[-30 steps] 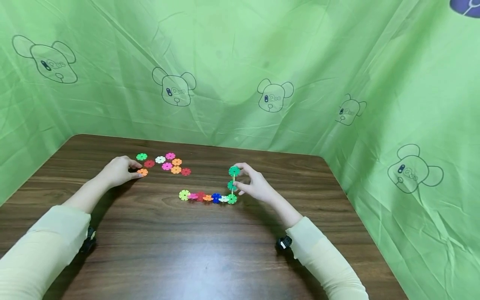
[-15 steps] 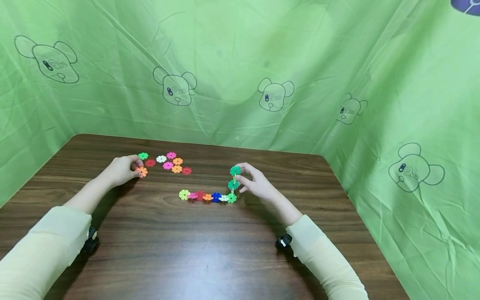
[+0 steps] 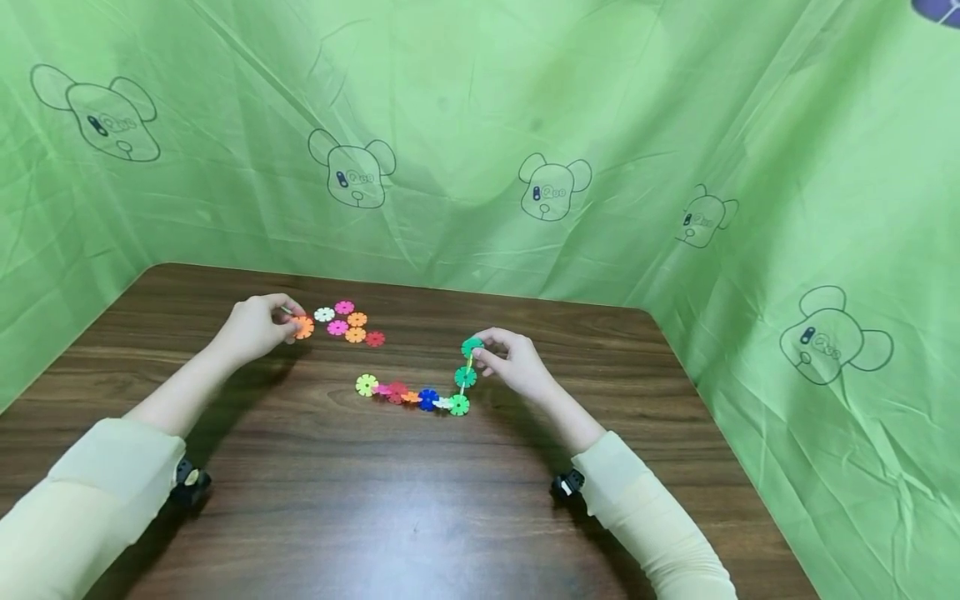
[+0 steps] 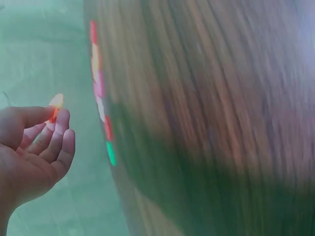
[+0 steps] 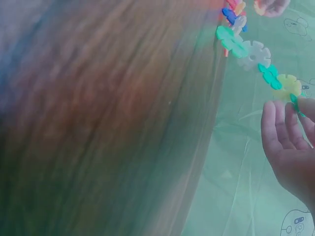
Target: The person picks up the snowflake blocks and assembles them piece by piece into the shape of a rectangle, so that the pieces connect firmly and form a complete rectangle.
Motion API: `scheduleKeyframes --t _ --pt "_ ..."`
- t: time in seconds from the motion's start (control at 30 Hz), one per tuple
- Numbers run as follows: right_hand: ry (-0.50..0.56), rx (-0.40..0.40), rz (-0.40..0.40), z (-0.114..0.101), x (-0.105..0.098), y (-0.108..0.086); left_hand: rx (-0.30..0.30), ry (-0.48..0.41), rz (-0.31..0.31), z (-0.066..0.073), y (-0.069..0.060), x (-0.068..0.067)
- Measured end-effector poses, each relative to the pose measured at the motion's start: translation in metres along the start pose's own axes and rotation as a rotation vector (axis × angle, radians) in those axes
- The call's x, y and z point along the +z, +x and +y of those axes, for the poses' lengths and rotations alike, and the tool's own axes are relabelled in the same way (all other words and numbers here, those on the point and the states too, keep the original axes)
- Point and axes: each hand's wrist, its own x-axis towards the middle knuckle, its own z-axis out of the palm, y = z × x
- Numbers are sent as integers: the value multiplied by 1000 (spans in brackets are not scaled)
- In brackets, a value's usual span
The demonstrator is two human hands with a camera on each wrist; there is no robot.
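- Head view: my left hand pinches an orange disc between thumb and fingers, beside the loose discs on the wooden table.
- My right hand has thumb and fingers nearly closed on the end green disc of a linked chain, which runs leftward to a lime disc.
- I judge these notched discs to be thin plastic: very light, fairly stiff, a bit slick. I'd hold each by its rim, notches left free. The chain should flex or part at its joints, so I'd support it near whichever link is being worked.
- Writing: the green curtain carries bear outlines with short lettering that seems to begin with Q; I can't read the rest surely. I see no label on the discs.
- Left wrist view: the orange disc sits at the thumb and fingertip, above the tabletop, the other fingers loosely bent. The loose discs show almost edge-on, looking flat and thin.
- Right wrist view: the chain's near end rises off the table through white, green and yellow discs to the pinched green one; the thumb lies partly out of frame. The print at the lower corner is too small to read.
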Motion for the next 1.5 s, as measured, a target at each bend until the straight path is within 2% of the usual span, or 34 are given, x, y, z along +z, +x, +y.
scheduleKeyframes --t 0.1,0.23,0.33,0.5,0.6,0.67,0.83,0.93,1.13,1.27,1.5 --pt "-5 -27 28 2 1 1 8 -21 34 16 -2 2" --pt "-24 -42 67 18 4 6 34 -46 67 37 -5 6" --pt "-39 -45 85 29 5 8 52 -65 81 53 -8 9" --pt "-55 -87 93 30 5 6 67 -102 87 79 -14 15" --pt "-66 -100 99 28 6 5 70 -125 75 93 -17 18" --pt "-62 -105 96 18 5 1 72 -143 72 101 -18 21" --pt "-58 -131 85 -9 5 -8 94 -187 109 119 -20 32" --pt "-68 -156 96 -11 5 -10 97 -229 117 130 -21 38" --pt "-104 -216 137 -9 6 -12 46 -363 101 146 -22 51" --pt "-127 -235 159 -8 6 -13 27 -446 84 151 -22 63" --pt "-142 -239 177 -9 7 -14 -19 -574 18 155 -21 83"
